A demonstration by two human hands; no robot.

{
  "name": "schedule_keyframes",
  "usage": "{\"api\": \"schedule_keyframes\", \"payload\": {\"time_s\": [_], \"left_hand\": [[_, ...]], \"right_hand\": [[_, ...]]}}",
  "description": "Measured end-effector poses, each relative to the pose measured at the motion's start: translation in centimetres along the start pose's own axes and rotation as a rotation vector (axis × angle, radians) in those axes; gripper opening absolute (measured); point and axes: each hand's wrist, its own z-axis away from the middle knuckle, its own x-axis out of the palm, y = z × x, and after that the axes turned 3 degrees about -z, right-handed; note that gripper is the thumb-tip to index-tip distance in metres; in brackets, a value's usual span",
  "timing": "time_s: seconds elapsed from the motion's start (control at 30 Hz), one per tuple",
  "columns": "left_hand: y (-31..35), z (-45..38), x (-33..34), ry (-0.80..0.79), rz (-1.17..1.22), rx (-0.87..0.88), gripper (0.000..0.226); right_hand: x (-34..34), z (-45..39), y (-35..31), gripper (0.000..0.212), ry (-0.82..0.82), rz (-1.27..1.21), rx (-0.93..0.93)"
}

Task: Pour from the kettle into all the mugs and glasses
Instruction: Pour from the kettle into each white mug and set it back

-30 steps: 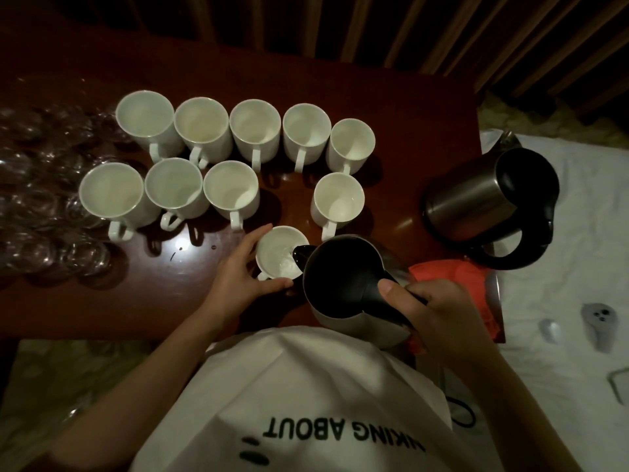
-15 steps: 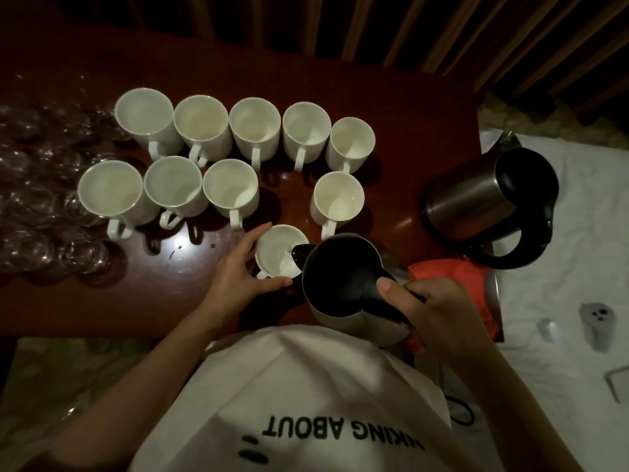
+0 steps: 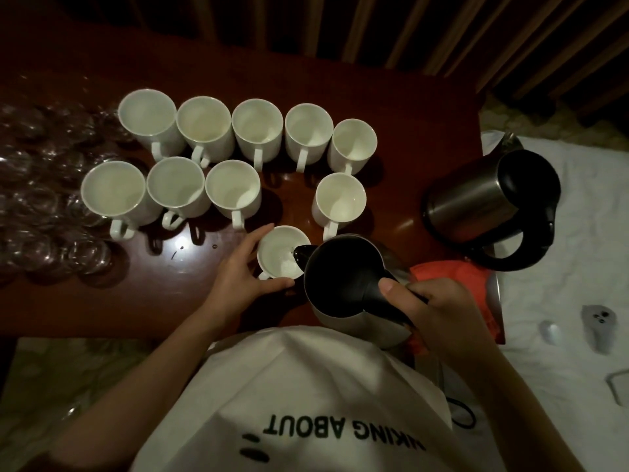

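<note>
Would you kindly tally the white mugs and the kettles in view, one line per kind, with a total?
White mugs: 10, including the mug being filled, steadied by the left hand.
Kettles: 2, the tilted kettle in the right hand and the idle kettle.
Total: 12.

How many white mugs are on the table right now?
10. Five in the back row, three in the middle row at left, one at right, and one under the kettle spout.

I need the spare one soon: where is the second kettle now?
In the head view, the second kettle stands at the table's right edge, right of the mugs.
</note>
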Motion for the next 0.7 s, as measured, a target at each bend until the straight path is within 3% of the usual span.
{"api": "schedule_keyframes", "payload": {"time_s": [0.7], "left_hand": [[-0.22,-0.20,-0.05,0.000,-0.050,0.035,0.089]], "right_hand": [[0.01,0.04,-0.12,0.061,-0.017,-0.001,0.003]]}}
